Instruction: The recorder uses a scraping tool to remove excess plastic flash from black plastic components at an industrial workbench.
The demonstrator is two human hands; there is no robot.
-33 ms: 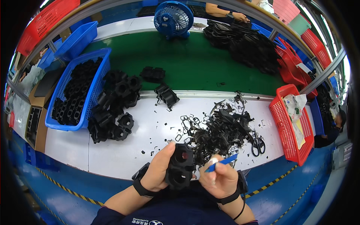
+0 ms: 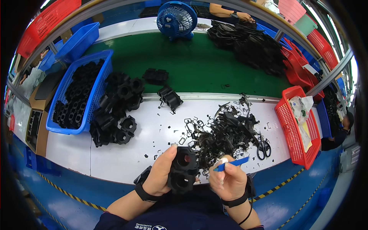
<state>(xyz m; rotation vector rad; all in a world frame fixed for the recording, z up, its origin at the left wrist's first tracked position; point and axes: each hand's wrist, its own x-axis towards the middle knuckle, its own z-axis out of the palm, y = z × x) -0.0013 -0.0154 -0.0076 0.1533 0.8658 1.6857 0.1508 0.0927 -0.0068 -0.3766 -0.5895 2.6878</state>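
Observation:
My left hand (image 2: 161, 173) is wrapped round a black moulded part with two round openings (image 2: 182, 172), held in front of my body at the table's near edge. My right hand (image 2: 230, 181) pinches a slim blue blade-like tool (image 2: 234, 163), just right of the part and apart from it. Something white shows at the right fingertips. Beyond both hands lies a heap of black trimmings and thin scraps (image 2: 226, 134). A pair of black-handled scissors (image 2: 263, 148) rests at its right side.
Similar black parts (image 2: 122, 96) are piled at left, beside a blue basket (image 2: 51, 115) full of small black pieces. One black part (image 2: 170, 97) lies mid-table. A red basket (image 2: 285, 126) stands right. Far back are a blue fan (image 2: 177, 21), a black stack (image 2: 249, 46) and another person's hand (image 2: 245, 17).
My right hand has shifted slightly to the right, and the blue tool has moved right with it, lying a little flatter. My left hand and the black part have barely moved.

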